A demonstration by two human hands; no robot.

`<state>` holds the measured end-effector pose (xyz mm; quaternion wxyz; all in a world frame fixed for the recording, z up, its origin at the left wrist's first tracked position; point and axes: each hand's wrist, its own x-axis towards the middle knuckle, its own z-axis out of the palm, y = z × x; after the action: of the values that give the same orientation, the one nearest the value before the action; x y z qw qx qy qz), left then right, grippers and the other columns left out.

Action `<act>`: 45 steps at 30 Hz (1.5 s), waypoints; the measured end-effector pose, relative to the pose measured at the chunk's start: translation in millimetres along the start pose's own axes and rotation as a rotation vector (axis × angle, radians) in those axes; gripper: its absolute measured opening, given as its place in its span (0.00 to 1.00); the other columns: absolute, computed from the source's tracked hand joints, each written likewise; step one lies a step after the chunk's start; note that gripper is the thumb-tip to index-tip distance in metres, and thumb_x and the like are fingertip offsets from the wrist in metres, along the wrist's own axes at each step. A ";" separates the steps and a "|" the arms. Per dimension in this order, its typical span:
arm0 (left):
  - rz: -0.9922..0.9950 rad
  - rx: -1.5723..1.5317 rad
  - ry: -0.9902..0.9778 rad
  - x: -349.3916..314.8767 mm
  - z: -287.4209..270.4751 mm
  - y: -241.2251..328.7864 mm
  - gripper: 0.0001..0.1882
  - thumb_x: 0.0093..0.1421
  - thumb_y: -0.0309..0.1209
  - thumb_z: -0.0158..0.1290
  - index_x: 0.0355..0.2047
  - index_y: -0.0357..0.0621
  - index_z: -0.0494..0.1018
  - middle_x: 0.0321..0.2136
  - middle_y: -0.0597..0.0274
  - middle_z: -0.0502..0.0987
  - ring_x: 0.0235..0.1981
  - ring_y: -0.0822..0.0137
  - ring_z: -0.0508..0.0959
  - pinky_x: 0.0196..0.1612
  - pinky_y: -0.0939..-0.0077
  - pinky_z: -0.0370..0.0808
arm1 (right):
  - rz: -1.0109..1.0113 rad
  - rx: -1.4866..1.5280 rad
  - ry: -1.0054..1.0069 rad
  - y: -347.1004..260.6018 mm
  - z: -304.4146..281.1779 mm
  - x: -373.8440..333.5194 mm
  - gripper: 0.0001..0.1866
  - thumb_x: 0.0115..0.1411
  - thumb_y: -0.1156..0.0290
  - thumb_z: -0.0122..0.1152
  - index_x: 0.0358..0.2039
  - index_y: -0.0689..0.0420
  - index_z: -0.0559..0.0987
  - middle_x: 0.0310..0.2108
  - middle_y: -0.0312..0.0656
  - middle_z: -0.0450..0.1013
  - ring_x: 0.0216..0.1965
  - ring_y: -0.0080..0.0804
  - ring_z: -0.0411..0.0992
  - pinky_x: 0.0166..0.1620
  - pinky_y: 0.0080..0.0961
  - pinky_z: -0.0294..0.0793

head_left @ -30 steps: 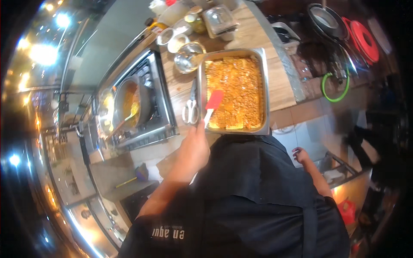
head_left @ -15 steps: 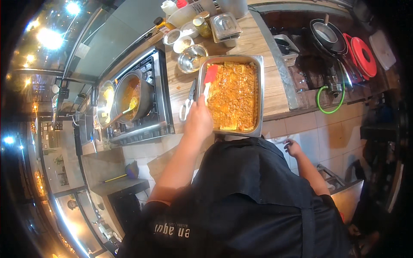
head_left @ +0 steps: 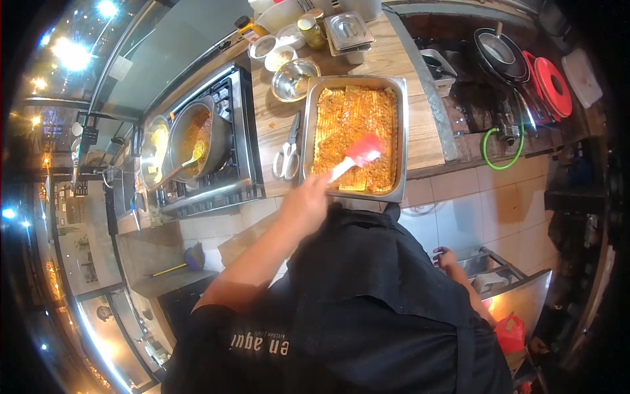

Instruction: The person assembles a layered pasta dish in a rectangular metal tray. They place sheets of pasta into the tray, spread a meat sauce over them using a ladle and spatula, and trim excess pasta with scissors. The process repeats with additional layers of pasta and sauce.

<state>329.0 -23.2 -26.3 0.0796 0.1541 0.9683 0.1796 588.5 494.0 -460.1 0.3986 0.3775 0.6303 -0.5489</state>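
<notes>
My left hand (head_left: 306,207) is closed around the white handle of a spatula with a red head (head_left: 365,150). The spatula's head is over the front half of a deep steel pan (head_left: 402,141), whose contents are ridged pasta sheets under meat sauce (head_left: 348,125). Bare pasta edges show along the pan's sides and at the near edge. Low on the right, my right hand (head_left: 446,258) hangs beside my apron, fingers apart, with nothing visible in it. Just left of the pan lie white-handled scissors (head_left: 287,157).
A steel bowl (head_left: 295,80), small bowls and jars (head_left: 312,33) stand behind the pan. To the left, a gas stove (head_left: 244,125) bears a pot of sauce (head_left: 200,141) with a spoon. At right is a sink area with a green hose (head_left: 487,150). An open compartment (head_left: 505,279) is near my right hand.
My left hand has drawn the spatula from the pan's left side toward its near middle, tilting the head rightward. My right hand has lowered slightly. The scissors now show fully.
</notes>
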 end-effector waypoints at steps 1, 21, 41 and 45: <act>-0.033 0.013 0.018 -6.3 -5.3 -15.2 0.25 0.72 0.25 0.52 0.68 0.42 0.71 0.43 0.42 0.78 0.40 0.38 0.83 0.43 0.43 0.80 | -0.017 0.019 0.016 1.6 7.9 -2.7 0.25 0.60 0.89 0.43 0.52 0.59 0.81 0.35 0.50 0.82 0.29 0.38 0.79 0.30 0.37 0.83; -0.335 -0.052 0.508 -111.1 -204.2 -238.9 0.19 0.74 0.24 0.50 0.64 0.40 0.67 0.48 0.35 0.82 0.51 0.33 0.82 0.54 0.43 0.77 | -0.305 -0.107 0.066 -26.6 166.1 -57.3 0.13 0.75 0.70 0.61 0.54 0.64 0.83 0.47 0.42 0.84 0.49 0.31 0.81 0.55 0.30 0.80; 0.141 -0.163 0.105 2.1 -175.4 -124.9 0.27 0.65 0.37 0.67 0.63 0.44 0.80 0.50 0.49 0.85 0.51 0.49 0.84 0.58 0.56 0.80 | -0.188 0.093 0.310 -2.0 193.4 -169.6 0.29 0.78 0.44 0.60 0.62 0.57 0.83 0.50 0.38 0.82 0.51 0.30 0.76 0.57 0.31 0.74; 0.502 -0.619 -0.578 30.6 -135.1 -0.6 0.27 0.67 0.39 0.69 0.63 0.42 0.78 0.46 0.55 0.86 0.46 0.60 0.86 0.54 0.64 0.82 | -0.155 -0.025 0.244 -53.4 156.8 -166.3 0.32 0.75 0.45 0.62 0.67 0.55 0.81 0.63 0.50 0.81 0.65 0.44 0.77 0.68 0.37 0.72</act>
<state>271.8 -57.4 95.1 0.3415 0.3953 0.7407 0.4225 619.6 326.0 -299.3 0.2800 0.3866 0.7081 -0.5203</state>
